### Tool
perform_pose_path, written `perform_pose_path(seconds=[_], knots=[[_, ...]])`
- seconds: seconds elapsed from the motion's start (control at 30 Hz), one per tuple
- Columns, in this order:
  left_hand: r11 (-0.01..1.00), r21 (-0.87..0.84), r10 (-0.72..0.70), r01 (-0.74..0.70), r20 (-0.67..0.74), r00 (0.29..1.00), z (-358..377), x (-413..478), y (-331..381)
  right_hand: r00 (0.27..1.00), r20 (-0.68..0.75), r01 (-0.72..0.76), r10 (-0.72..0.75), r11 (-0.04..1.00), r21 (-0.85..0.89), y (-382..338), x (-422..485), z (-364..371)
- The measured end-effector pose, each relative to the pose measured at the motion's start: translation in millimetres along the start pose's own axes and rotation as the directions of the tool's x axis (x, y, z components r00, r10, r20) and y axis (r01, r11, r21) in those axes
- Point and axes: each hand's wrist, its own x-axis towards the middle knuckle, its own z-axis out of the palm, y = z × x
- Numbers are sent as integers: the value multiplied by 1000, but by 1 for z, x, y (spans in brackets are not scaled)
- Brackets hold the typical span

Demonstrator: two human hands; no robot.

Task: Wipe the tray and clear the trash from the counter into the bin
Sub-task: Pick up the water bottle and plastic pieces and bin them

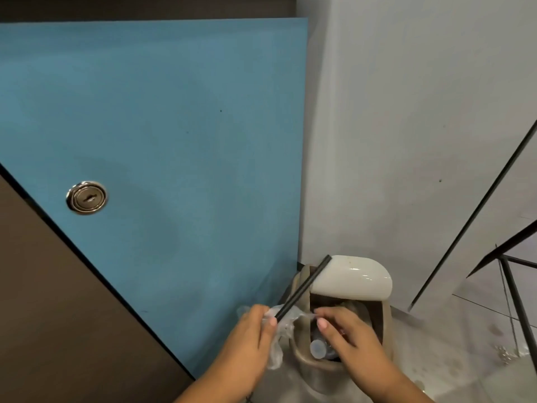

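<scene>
Over bin [388,321], left hand [255,333] grips straw [305,286] — slanting up-right — right hand [347,334] pinches wrapper [275,354].

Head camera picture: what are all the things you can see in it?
bin: one, beige, on the floor
lid: one, white, atop the bin
bottle: one, clear with pale cap, inside the bin
cabinet door: one, blue, left of the bin
lock: one, silver, on the cabinet door
straw: one, black, in the left hand
wrapper: one, clear plastic, in the left hand
left hand: grips straw and wrapper beside the bin
right hand: over the bin's opening, fingertips at the wrapper
</scene>
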Motion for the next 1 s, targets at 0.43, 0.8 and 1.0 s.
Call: perform_pose_path(seconds=[0.43, 0.8, 1.0], knots=[[961, -135, 258, -243, 110, 960, 29, 21, 42, 1000, -2, -23, 29, 839, 543, -20, -10, -4], [970, -201, 141, -133, 26, 990, 17, 17, 14, 905, -392, 117, -166, 982, -147, 22, 10, -17], [977, -173, 125, -124, -5, 992, 9, 5, -6, 944, -168, 150, -284, 822, -550, 44, 18, 6]])
